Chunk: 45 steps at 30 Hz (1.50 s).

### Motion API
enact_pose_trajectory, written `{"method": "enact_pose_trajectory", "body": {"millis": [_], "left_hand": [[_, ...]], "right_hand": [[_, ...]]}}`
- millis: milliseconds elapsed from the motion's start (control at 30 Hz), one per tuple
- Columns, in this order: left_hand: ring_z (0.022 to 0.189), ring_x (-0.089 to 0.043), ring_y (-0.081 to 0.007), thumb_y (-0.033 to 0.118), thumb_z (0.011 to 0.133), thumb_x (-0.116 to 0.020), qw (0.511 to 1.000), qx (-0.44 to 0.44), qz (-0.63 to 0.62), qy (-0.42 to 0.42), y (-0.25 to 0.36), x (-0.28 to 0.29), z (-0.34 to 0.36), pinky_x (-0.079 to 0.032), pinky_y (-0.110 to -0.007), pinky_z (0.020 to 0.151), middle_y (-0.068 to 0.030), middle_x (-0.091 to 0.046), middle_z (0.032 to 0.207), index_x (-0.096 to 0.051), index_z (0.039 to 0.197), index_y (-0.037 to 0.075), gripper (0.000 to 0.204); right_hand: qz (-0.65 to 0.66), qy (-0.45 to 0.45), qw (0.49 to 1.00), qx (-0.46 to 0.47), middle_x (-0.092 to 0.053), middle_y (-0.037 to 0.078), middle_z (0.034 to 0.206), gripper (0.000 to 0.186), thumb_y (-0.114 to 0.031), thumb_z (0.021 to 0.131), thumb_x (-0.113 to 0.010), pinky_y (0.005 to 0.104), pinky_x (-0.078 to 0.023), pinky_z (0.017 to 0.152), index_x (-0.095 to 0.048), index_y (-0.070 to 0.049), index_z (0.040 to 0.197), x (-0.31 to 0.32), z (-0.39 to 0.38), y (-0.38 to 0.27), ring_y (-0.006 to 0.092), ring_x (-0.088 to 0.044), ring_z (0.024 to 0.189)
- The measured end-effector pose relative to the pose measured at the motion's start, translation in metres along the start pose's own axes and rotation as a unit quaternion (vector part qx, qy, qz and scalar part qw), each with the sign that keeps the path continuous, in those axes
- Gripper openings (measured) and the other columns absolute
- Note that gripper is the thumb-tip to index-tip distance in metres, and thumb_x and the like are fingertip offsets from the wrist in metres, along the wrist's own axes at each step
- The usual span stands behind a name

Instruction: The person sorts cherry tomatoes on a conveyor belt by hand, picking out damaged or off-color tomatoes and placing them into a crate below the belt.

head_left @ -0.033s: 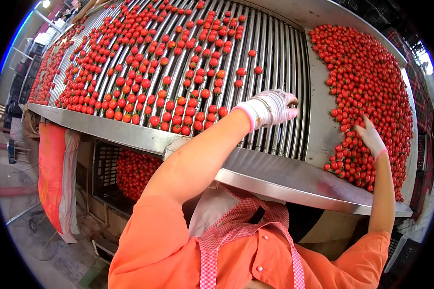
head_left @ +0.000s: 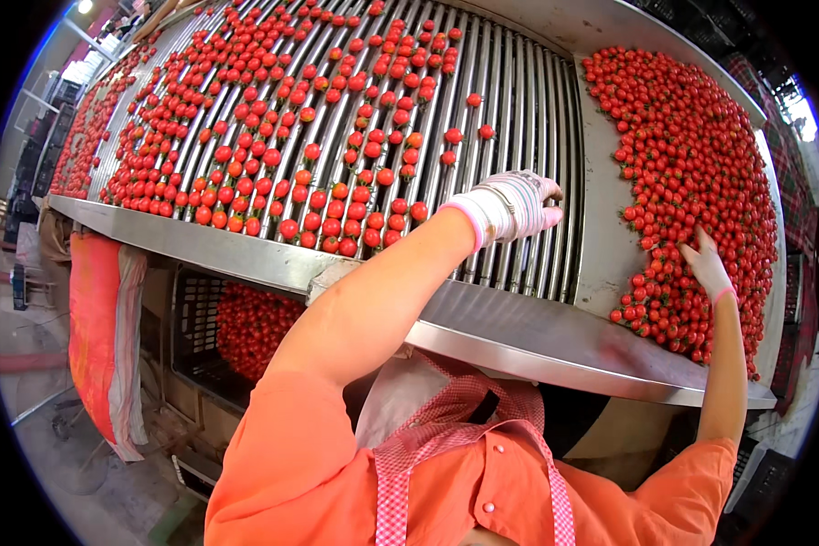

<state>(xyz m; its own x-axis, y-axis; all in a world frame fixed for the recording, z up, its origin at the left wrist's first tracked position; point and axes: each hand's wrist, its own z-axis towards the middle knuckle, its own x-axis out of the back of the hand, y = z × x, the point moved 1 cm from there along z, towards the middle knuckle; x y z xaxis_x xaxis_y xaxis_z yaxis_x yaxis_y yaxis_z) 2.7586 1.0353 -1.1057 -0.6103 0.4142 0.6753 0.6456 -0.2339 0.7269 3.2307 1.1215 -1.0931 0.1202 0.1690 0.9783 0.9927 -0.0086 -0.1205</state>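
Observation:
My left hand, in a white striped glove with a pink cuff, hangs over the bare part of the metal rollers. Its fingers bend loosely, the thumb stands apart from them, and I see nothing between them. To the right, my right hand, in a pale glove, reaches into a heap of small red tomatoes. Its fingers are spread and touch the tomatoes; none is plainly gripped. More tomatoes lie in rows between the rollers to the left, a few of them orange.
A smooth metal strip separates the rollers from the heap. The table's metal edge runs close in front of my body. Below it at left stands a black crate holding tomatoes. A red and striped cloth hangs beside it.
My right hand has shifted slightly to the right in the heap, its fingers still apart. My left hand has stayed almost where it was.

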Motion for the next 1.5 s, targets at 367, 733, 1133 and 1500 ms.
{"method": "enact_pose_trajectory", "body": {"millis": [367, 733, 1133, 1500], "left_hand": [[0.119, -0.059, -0.0344, 0.039, 0.094, -0.051, 1.000, -0.007, -0.002, -0.016, 0.015, -0.015, 0.009, -0.046, -0.041, 0.102, -0.0203, -0.062, 0.127, -0.057, 0.132, 0.006, 0.051], [0.112, -0.063, -0.0335, 0.030, 0.095, -0.051, 0.980, 0.030, 0.012, 0.198, -0.011, -0.003, 0.030, -0.049, -0.039, 0.098, -0.0189, -0.066, 0.120, -0.061, 0.126, 0.006, 0.040], [0.117, -0.060, -0.0342, 0.025, 0.096, -0.051, 0.963, 0.066, -0.051, 0.256, -0.041, -0.005, 0.038, -0.046, -0.041, 0.102, -0.0198, -0.063, 0.126, -0.060, 0.129, 0.007, 0.039], [0.071, -0.055, -0.0071, 0.023, 0.096, -0.059, 0.918, -0.013, -0.242, 0.313, 0.013, 0.005, 0.044, -0.049, -0.025, 0.067, 0.0007, -0.067, 0.089, -0.066, 0.124, 0.006, 0.033]], "right_hand": [[-0.085, 0.106, 0.920, -0.368, -0.033, 0.036, 0.147, 0.102, -0.081, 0.082, -0.042, 0.0527, -0.038, 0.108, -0.013, -0.020, 0.158, -0.049, 0.004, 0.127, 0.0510, -0.048, 0.127], [0.087, 0.030, 0.951, 0.296, -0.034, 0.018, 0.152, 0.076, -0.047, 0.095, -0.058, 0.0504, -0.039, 0.110, -0.028, -0.007, 0.152, -0.138, 0.050, -0.189, 0.0352, -0.035, 0.139], [0.451, -0.131, 0.868, 0.159, -0.057, 0.005, 0.134, 0.048, -0.034, 0.103, -0.049, 0.0336, -0.046, 0.102, -0.049, -0.005, 0.141, -0.029, -0.032, -0.140, 0.0171, -0.058, 0.119], [0.254, -0.103, 0.950, 0.147, -0.068, 0.011, 0.109, 0.044, -0.025, 0.096, -0.057, 0.0319, -0.051, 0.084, -0.055, -0.004, 0.135, -0.023, -0.009, -0.129, 0.0179, -0.064, 0.091]]}}
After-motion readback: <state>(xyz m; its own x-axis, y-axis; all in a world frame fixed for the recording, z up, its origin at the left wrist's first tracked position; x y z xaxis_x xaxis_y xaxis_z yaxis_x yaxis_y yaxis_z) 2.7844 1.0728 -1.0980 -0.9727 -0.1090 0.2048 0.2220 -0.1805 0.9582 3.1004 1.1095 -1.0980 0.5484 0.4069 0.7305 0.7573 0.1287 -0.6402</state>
